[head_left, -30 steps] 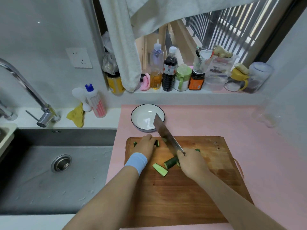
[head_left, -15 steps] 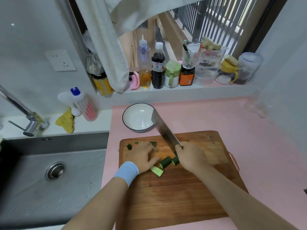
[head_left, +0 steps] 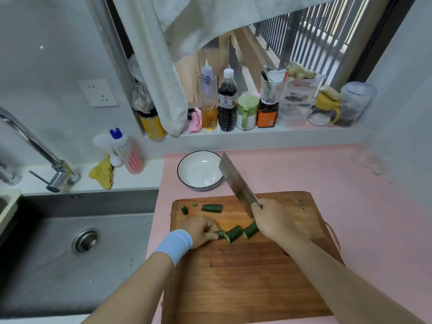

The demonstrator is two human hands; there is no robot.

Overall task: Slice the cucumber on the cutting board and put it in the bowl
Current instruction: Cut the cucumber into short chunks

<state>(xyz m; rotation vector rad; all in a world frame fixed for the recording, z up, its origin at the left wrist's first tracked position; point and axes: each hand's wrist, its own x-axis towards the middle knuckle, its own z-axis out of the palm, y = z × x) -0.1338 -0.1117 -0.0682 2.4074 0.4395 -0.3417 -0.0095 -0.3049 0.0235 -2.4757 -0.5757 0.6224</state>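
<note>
Cucumber pieces (head_left: 233, 233) lined left-to-right on board (head_left: 233, 277), left grip (head_left: 201, 230) pinching one, right grip (head_left: 271, 220) holding cleaver (head_left: 236, 181)

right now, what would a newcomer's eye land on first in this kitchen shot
The broad steel cleaver stands out first, gripped by the right hand and angled up over the brown wooden cutting board. Below it, the left hand pinches one of the dark green cucumber chunks mid-board. Behind the board sits the white dark-rimmed bowl, holding no cucumber.
</note>
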